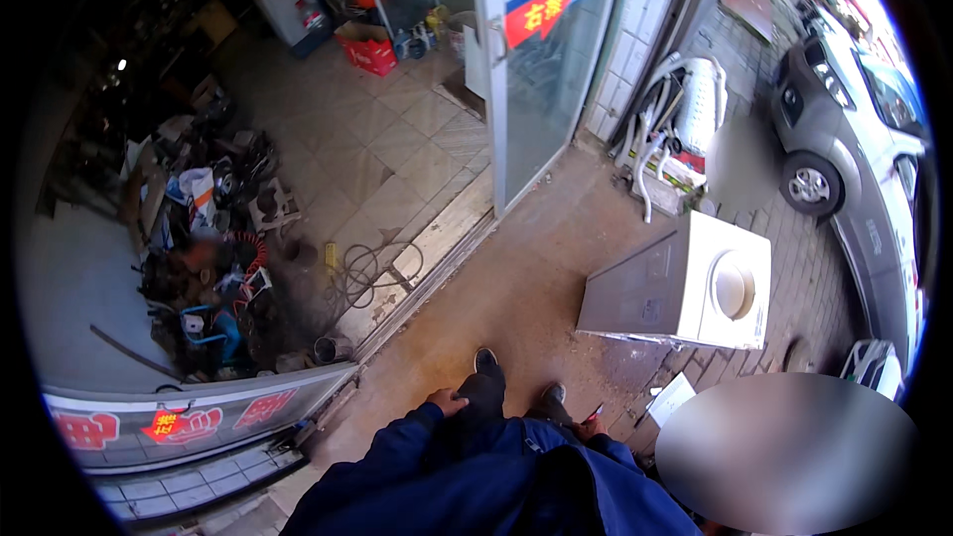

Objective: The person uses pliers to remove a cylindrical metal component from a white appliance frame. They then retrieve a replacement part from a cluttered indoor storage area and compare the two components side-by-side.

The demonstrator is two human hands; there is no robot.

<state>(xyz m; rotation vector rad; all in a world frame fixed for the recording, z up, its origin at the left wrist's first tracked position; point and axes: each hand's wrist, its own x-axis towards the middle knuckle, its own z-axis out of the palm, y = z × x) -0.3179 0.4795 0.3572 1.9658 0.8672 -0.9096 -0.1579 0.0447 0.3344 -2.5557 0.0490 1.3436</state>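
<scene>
My left hand (448, 401) hangs beside my left thigh, its fingers curled in and nothing showing in them. On the other side, my right hand (590, 428) is low by my right leg and partly covered by the dark blue sleeve. It is closed around a slim red-tipped object (598, 411), too small to name. Ahead to the right, apart from both hands, a white front-loading washing machine (683, 278) stands on the paving. Its round door opening (735, 286) is on the white face.
A glass sliding door (544, 89) and its threshold (437, 263) lie ahead. Inside, a coiled hose (369, 276) and a heap of tools and parts (223, 268) cover the floor. White pipes (650, 129) lean outside by the wall. A grey car (844, 139) is at the right.
</scene>
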